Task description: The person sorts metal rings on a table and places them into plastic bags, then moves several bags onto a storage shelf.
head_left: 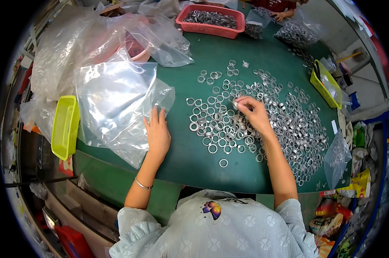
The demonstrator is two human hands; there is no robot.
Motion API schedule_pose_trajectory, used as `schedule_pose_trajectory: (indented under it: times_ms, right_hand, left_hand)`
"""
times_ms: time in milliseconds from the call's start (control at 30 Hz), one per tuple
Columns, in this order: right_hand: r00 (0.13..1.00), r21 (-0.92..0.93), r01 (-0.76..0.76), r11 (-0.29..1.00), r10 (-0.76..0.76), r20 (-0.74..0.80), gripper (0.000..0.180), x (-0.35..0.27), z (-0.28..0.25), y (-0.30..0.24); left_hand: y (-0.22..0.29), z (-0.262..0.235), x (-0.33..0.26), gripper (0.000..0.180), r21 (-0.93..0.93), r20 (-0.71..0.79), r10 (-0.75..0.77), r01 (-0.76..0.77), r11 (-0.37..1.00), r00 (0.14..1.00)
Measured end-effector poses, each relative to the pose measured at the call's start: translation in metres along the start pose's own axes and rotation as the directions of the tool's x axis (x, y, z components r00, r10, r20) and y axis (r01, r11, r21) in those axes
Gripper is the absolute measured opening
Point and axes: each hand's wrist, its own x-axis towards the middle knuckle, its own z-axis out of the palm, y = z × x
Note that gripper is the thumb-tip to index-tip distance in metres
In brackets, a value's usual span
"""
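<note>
Many silver metal rings [297, 142] lie loose in a broad spread across the green table [190, 167]. Over the left part of that spread, my right hand [255, 114] pinches one metal ring [235, 105] between thumb and fingertips. My left hand [159, 133] rests with fingers stretched out at the right edge of a clear plastic bag [113, 103]. That bag lies flat on the table's left side, and no ring shows in the left hand. One ring [223, 163] sits apart from the others, near the front edge.
A pink tray [241, 26] full of metal parts stands at the back. Yellow baskets sit at the left edge [65, 129] and right edge [325, 86]. More plastic bags [57, 56] pile up at the far left. At the far right is another person's hand [281, 16] near filled bags [297, 34].
</note>
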Motion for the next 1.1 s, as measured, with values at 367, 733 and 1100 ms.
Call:
schedule_pose_trajectory:
  times_ms: [367,733,1100]
  right_hand:
    - [0.951,0.823,-0.307,0.478,0.195,0.241,0.015,-0.07,-0.001,-0.029]
    - [0.987,0.664,-0.146,0.734,0.15,0.052,0.022,-0.1,0.0,-0.046]
    - [0.948,-0.054,-0.295,0.954,0.299,0.108,0.013,-0.151,-0.028,-0.027]
  left_hand:
    - [0.002,-0.004,0.003,0.049,0.132,0.096,0.025,-0.038,0.991,0.995]
    - [-0.016,0.001,0.015,0.027,0.054,-0.008,-0.003,0.004,0.999,1.0]
    - [0.073,-0.009,-0.006,0.03,-0.327,-0.004,0.239,-0.227,0.917,0.971]
